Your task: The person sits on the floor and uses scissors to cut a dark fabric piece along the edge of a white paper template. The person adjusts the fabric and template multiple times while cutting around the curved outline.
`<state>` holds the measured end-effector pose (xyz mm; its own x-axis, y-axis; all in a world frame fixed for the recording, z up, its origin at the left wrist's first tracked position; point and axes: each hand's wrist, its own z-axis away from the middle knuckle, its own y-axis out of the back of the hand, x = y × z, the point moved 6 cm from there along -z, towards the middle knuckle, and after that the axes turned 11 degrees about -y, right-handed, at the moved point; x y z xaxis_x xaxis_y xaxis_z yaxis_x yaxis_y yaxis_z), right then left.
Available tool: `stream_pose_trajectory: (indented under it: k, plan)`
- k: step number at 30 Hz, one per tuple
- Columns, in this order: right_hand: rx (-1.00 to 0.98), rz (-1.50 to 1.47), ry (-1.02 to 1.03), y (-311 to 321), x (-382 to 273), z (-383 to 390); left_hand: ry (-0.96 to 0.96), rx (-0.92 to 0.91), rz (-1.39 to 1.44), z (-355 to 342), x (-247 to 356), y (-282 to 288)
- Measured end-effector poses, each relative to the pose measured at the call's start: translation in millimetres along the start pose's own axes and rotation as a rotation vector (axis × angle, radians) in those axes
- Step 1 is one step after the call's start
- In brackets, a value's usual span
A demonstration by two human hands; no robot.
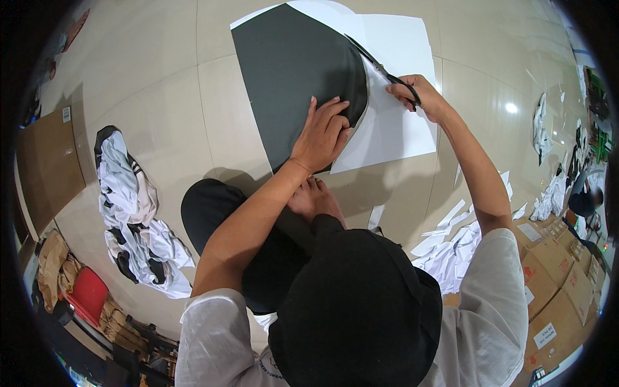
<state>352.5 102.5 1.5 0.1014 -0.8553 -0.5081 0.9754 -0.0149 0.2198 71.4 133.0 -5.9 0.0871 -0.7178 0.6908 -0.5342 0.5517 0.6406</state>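
Observation:
A dark grey sheet (pixel 296 77) with a curved right edge lies on the floor over larger white sheets (pixel 400 129). My left hand (pixel 322 132) rests on its lower right part, palm down, with the fingers spread. In my right hand (pixel 416 93) are black-handled scissors (pixel 385 71), the fingers wrapped through and around the loops. The blades reach up and left along the curved edge of the dark sheet, where the white material lies. How far the blades are apart is hard to make out.
My bare foot (pixel 316 197) and black-clad knees (pixel 361 303) are close below the sheets. White scraps (pixel 451 248) lie at the right, near cardboard boxes (pixel 561 290). Black-and-white cloth (pixel 132 200) is heaped at the left. Another person (pixel 585 197) is at the far right.

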Motion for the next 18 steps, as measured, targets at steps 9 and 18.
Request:
stream_pose_trajectory:
  k: [9,18]
  plan:
    - [0.007,0.002,0.032,-2.1,-11.7,-5.4,-0.008,0.003,0.000,-0.6,1.1,0.7]
    - [0.025,0.090,0.019,7.6,-13.7,-13.7,-0.011,0.005,-0.009,0.0,0.6,0.2]
